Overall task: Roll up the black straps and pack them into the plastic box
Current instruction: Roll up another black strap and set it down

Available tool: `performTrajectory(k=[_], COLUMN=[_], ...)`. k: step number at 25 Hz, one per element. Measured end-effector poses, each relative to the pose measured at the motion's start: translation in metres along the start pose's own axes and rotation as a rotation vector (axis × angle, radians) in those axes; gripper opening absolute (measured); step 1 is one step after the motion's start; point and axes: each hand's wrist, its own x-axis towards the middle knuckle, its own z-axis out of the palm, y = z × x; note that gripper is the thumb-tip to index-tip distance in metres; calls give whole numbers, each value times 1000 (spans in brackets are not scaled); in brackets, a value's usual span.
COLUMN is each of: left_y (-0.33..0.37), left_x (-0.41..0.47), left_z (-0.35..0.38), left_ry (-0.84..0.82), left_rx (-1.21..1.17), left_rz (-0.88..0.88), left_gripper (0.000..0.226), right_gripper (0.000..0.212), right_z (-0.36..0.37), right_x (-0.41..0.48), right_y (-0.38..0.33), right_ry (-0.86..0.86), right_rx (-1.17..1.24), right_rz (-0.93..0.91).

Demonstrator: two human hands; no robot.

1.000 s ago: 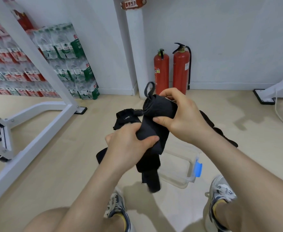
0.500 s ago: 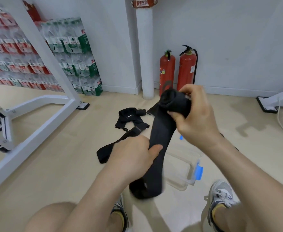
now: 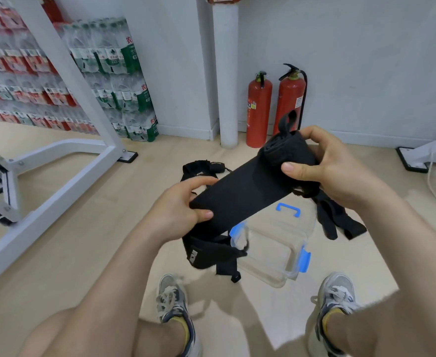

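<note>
Head view: strap (image 3: 240,199) part-rolled — tail flat
Right hand (image 3: 340,173): fingers (image 3: 293,171) clamped on roll
Left hand (image 3: 175,217): pinching tail
Plastic box (image 3: 293,273): empty — nothing packed

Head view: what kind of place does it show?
Probably a gym or its storeroom: a white metal exercise frame, stacked packs of bottled water, and two fire extinguishers by the wall.

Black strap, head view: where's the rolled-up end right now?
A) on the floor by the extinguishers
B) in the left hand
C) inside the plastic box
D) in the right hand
D: the right hand grips the rolled end of the black strap, the left hand pinches its flat unrolled part, and both are held above the plastic box.
</note>
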Motion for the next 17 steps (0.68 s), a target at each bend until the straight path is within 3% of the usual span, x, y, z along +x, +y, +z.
performTrajectory(k=[4,7,9,11,14,17], left_y=[-14,-27,-27,-15,10,23], left_x=[10,16,16,14,11,9], left_z=[14,22,22,22,28,47], left_ry=[-231,-335,-448,-511,-408,-177], left_rx=[-65,82,161,-8,-537,-604], left_rz=[-87,-159,-140,2,130,61], left_gripper=[47,39,48,65,61,31], right_gripper=[39,42,46,50,54,50], right_z=[5,18,24,27,29,31], right_x=[-4,-7,-7,-6,-2,0], right_y=[-4,-6,-6,-4,-1,4], right_ry=[6,-59,-109,-142,-177,-111], right_rx=[-100,-140,-135,-119,-96,-113], right_rz=[17,27,27,17,5,-32])
